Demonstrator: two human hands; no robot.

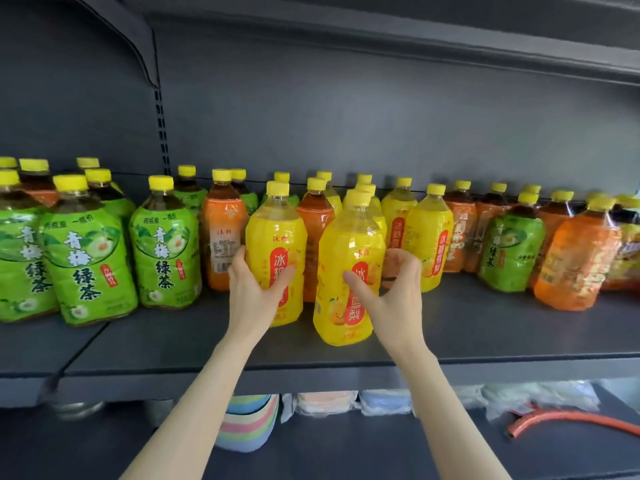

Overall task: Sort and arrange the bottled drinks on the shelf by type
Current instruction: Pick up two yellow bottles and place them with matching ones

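Btls (346, 244) upright; in L grip (254, 289), R grip (391, 289)

Bright even light, edges bowed, slightly soft

dark grey metal shelf (502, 334), matching back panel (346, 116), slotted upright (160, 133) left of centre, bracket (138, 46) under upper shelf (415, 32); tier below: stacked pastel bowls (247, 424), wrapped packs (325, 403), orange hose (571, 419); soft even light

Green, orange, yellow bottles (86, 265) stand mixed on shelf (485, 323).
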